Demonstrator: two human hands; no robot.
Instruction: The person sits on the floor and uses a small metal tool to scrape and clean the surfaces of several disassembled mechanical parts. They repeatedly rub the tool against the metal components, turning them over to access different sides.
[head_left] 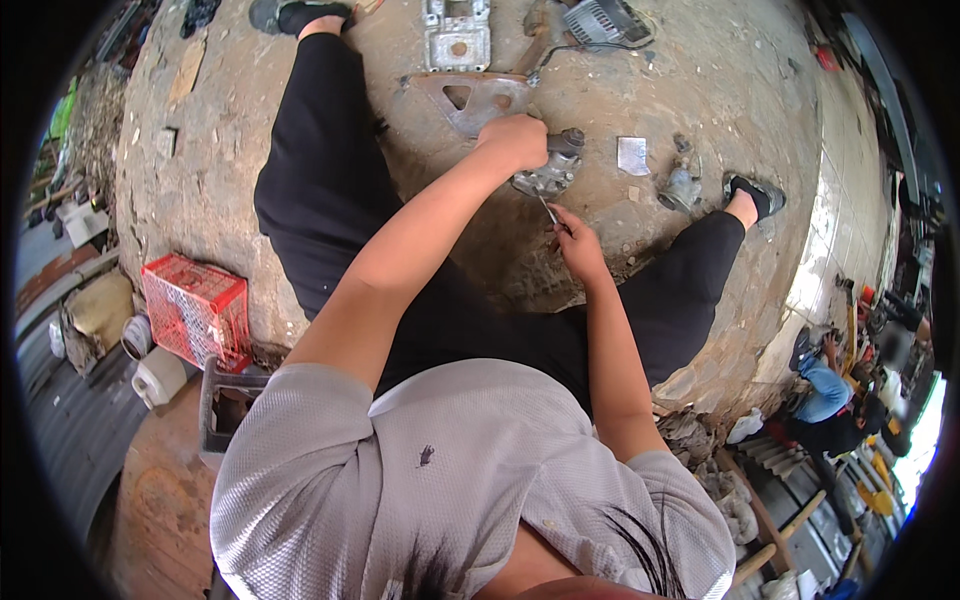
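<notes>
My left hand (515,142) is closed around the edge of a grey cast-metal part (548,180), a rounded piece with a dark cylinder on its upper right. Its fingertips are partly hidden behind the hand. Just below the part, my right hand (578,247) pinches a thin metal tool (549,209). The tool's tip points up at the part's lower edge; what kind of tool it is cannot be made out. Beyond my left hand lies a flat metal bracket (465,108) with a triangular hole.
A pale metal casing (457,50) and a finned grey part (600,24) lie farther off on the dirt ground. To the right are a shiny square sheet (632,156) and a small metal fitting (680,190). A red crate (197,300) stands left; a person (835,390) sits far right.
</notes>
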